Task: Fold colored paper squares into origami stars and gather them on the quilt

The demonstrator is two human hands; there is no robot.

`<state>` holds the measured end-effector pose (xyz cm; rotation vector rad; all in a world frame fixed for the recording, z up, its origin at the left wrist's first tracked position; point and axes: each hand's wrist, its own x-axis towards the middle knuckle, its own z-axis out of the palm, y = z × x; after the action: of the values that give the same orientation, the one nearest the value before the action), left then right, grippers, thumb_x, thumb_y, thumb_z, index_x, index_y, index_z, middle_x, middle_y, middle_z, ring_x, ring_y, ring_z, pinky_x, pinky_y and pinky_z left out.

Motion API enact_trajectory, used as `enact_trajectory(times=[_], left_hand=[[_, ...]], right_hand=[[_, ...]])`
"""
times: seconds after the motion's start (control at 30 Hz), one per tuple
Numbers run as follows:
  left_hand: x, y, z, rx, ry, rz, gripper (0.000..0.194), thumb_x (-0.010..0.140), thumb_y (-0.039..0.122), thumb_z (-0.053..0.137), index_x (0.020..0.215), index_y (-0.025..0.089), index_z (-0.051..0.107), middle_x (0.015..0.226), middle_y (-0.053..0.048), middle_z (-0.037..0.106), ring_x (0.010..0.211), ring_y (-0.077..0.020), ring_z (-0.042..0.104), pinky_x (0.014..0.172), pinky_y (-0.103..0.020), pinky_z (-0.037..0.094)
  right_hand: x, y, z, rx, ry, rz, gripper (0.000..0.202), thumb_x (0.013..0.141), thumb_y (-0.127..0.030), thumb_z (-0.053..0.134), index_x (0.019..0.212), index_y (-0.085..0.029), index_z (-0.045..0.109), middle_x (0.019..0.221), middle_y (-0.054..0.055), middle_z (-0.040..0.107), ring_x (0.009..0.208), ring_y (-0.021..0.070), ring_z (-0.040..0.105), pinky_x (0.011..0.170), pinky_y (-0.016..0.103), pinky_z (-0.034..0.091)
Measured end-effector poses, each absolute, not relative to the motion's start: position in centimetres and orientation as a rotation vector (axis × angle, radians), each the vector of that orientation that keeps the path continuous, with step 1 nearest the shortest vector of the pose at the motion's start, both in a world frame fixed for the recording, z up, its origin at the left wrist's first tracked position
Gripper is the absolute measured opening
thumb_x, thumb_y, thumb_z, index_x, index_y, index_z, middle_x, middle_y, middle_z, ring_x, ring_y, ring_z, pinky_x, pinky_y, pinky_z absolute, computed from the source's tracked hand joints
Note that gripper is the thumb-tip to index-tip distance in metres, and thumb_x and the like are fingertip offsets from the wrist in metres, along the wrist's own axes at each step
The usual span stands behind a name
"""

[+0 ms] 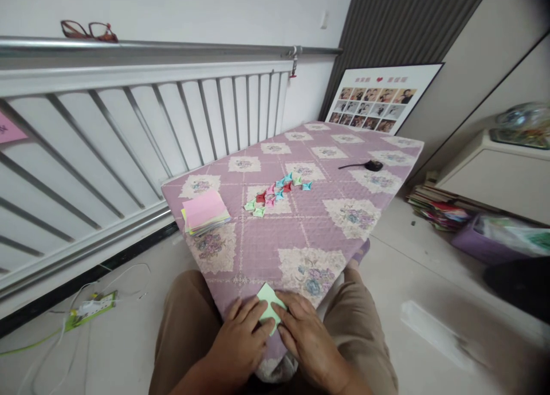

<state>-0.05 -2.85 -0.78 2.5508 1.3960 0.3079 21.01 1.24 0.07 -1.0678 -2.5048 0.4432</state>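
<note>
A light green square of paper (pixel 270 304) lies at the near corner of the cloth-covered table, turned with one corner pointing away from me. My left hand (pixel 241 333) holds its left side, thumb and fingers pressed on the edge. From the other side my right hand (pixel 306 329) grips the right edge, with fingertips on the paper's surface. Further up the table stand several small folded paper pieces (pixel 279 194) in two rough rows, in blue, pink, red and green. A stack of coloured paper sheets (pixel 207 211), pink on top, sits at the left edge.
The purple flowered tablecloth (pixel 275 240) covers the table. A black spoon-like utensil (pixel 373 165) lies at the far right. Along the left wall runs a white radiator (pixel 189 120), with glasses (pixel 89 31) on the pipe above. A power strip (pixel 92 310) is on the floor.
</note>
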Motion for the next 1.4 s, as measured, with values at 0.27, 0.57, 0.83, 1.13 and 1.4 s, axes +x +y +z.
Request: enact_trajectory(times=[0.27, 0.57, 0.83, 1.13, 1.4], left_hand=[[-0.5, -3.7, -1.7, 2.459, 1.333, 0.257, 0.059, 0.085, 0.049, 0.055, 0.138, 0.031, 0.038, 0.145, -0.009, 0.039, 0.134, -0.0333, 0.029, 0.109, -0.057, 0.012], [-0.2, -4.2, -4.2, 2.599, 1.418, 0.431, 0.06, 0.08, 0.055, 0.056, 0.134, 0.033, 0.044, 0.134, -0.008, 0.052, 0.124, -0.0342, 0.039, 0.106, -0.055, 0.01], [0.4, -5.1, -4.7, 2.724, 1.603, 0.627, 0.054, 0.077, 0.061, 0.056, 0.125, 0.036, 0.052, 0.126, -0.008, 0.057, 0.118, -0.0342, 0.041, 0.101, -0.052, 0.013], [0.4, -5.2, -3.1, 2.686, 1.6, 0.566, 0.056, 0.078, 0.061, 0.056, 0.128, 0.037, 0.049, 0.131, -0.006, 0.053, 0.122, -0.0318, 0.04, 0.101, -0.051, 0.014], [-0.2, -4.5, -1.5, 2.393, 1.541, 0.434, 0.06, 0.077, 0.03, 0.062, 0.135, 0.03, 0.043, 0.136, -0.007, 0.049, 0.121, -0.0298, 0.044, 0.1, -0.048, 0.03]], right_hand=[[20.4, 3.0, 0.5, -1.259, -2.312, 0.56, 0.038, 0.091, -0.024, 0.046, 0.128, -0.023, 0.05, 0.12, 0.008, 0.061, 0.111, 0.0211, 0.054, 0.098, 0.041, 0.041], [15.1, 6.4, -0.1, -1.543, -2.461, 0.373, 0.059, 0.086, -0.036, 0.053, 0.141, -0.025, 0.036, 0.148, 0.011, 0.035, 0.136, 0.0323, 0.027, 0.105, 0.058, 0.021], [15.2, 9.7, -0.4, -1.569, -2.471, 0.308, 0.054, 0.089, -0.042, 0.049, 0.139, -0.025, 0.039, 0.15, 0.01, 0.031, 0.137, 0.0328, 0.023, 0.104, 0.061, 0.019], [18.1, 8.7, 0.1, -1.124, -2.032, 0.48, 0.022, 0.09, -0.022, 0.044, 0.104, -0.021, 0.062, 0.102, 0.009, 0.064, 0.098, 0.0204, 0.058, 0.086, 0.036, 0.046], [19.9, 2.7, 1.2, -1.007, -2.306, 0.808, 0.022, 0.083, -0.01, 0.054, 0.099, -0.023, 0.064, 0.096, 0.005, 0.065, 0.093, 0.019, 0.057, 0.084, 0.034, 0.045]])
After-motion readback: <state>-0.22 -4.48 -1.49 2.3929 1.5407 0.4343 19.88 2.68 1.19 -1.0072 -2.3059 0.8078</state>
